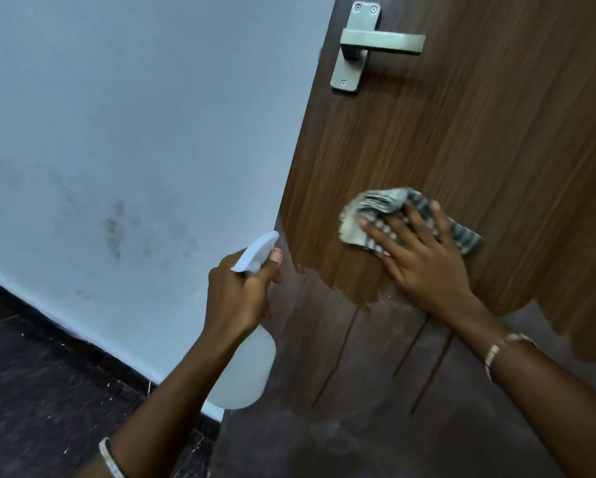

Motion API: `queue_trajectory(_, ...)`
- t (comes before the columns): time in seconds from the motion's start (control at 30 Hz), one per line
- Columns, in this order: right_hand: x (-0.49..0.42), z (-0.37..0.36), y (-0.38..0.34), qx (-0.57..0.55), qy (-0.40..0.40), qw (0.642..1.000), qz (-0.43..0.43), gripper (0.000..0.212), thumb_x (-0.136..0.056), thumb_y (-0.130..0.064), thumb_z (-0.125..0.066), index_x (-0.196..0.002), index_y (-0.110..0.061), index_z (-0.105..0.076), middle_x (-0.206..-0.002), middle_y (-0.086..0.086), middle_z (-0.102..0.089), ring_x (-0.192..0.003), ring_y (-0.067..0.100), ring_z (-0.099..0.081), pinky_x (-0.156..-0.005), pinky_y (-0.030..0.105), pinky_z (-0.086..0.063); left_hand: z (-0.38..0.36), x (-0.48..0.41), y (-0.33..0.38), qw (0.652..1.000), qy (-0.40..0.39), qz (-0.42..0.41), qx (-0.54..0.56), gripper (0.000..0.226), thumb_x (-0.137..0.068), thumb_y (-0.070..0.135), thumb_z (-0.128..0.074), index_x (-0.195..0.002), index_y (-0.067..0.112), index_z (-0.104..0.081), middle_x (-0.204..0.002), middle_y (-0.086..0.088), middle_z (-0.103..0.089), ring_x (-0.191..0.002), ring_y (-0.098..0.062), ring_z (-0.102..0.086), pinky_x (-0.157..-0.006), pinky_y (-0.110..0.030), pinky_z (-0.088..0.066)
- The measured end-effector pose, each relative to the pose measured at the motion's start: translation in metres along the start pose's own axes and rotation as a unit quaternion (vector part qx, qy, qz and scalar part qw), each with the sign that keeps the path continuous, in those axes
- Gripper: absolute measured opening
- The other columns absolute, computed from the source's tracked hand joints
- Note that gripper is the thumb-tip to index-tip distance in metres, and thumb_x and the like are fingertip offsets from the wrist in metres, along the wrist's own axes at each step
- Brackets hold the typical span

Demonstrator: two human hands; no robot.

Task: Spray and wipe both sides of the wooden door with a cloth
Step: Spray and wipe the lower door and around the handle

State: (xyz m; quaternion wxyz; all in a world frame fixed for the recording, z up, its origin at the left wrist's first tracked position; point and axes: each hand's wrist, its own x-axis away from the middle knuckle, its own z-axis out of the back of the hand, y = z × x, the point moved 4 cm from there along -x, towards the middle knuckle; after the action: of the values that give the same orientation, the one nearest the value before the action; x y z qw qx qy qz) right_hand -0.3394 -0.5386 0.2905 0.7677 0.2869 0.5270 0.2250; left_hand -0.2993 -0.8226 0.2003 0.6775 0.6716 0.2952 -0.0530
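The brown wooden door [479, 139] fills the right half of the view, its free edge running down the middle. My right hand [417, 257] lies flat on a crumpled grey checked cloth [362, 215], pressing it against the door below the handle. My left hand [241, 291] grips the neck of a white translucent spray bottle [248, 367] just left of the door's edge, with its nozzle head up by my thumb. The lower part of the door looks darker and duller, with thin run lines down it.
A silver lever handle [376, 43] sits high on the door. A pale blue wall [134, 132] with dark smudges stands to the left, ending in a white skirting. Dark speckled floor [31, 391] lies at lower left.
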Motion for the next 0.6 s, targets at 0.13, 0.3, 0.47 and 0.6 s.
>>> queue_trajectory(0.13, 0.014, -0.002, -0.007, 0.019, -0.007, 0.996, -0.086, 0.057, -0.110, -0.042, -0.043, -0.163, -0.038, -0.022, -0.157, 0.004, -0.048, -0.155, 0.036, -0.026, -0.123, 0.065, -0.016, -0.001, -0.002, -0.001, 1.000, -0.018, -0.001, 0.008, 0.039, -0.092, 0.051, -0.060, -0.106, 0.016, -0.071, -0.091, -0.003, -0.074, -0.063, -0.022, -0.066, -0.051, -0.020, -0.050)
queue_trajectory(0.3, -0.080, -0.036, -0.076, -0.023, 0.019, 1.000, 0.005, 0.055, -0.110, -0.040, -0.044, -0.162, -0.034, -0.029, -0.166, 0.003, -0.034, -0.157, 0.037, -0.016, -0.123, 0.066, -0.015, 0.009, 0.000, 0.010, 1.000, -0.010, -0.008, 0.020, 0.025, -0.096, 0.039, -0.063, -0.095, 0.016, -0.073, -0.078, 0.000, -0.073, -0.045, -0.021, -0.059, -0.045, -0.027, -0.046)
queue_trajectory(0.47, -0.142, -0.059, -0.142, -0.033, -0.017, 0.995, 0.087, 0.055, -0.107, -0.035, -0.031, -0.162, -0.025, -0.033, -0.167, 0.008, -0.031, -0.158, 0.037, -0.011, -0.124, 0.065, -0.010, 0.015, -0.001, 0.012, 1.000, 0.008, -0.011, 0.003, 0.027, -0.096, 0.040, -0.062, -0.110, 0.019, -0.071, -0.083, -0.001, -0.074, -0.044, -0.020, -0.059, -0.045, -0.025, -0.048)
queue_trajectory(0.6, -0.117, -0.051, -0.123, -0.052, -0.004, 0.995, 0.086, 0.056, -0.111, -0.033, -0.033, -0.165, -0.025, -0.021, -0.170, 0.008, -0.023, -0.160, 0.031, -0.007, -0.126, 0.060, -0.011, 0.016, -0.002, 0.009, 1.000, 0.004, -0.007, 0.006, 0.021, -0.096, 0.040, -0.062, -0.103, 0.022, -0.070, -0.080, 0.001, -0.074, -0.040, -0.021, -0.058, -0.046, -0.029, -0.049)
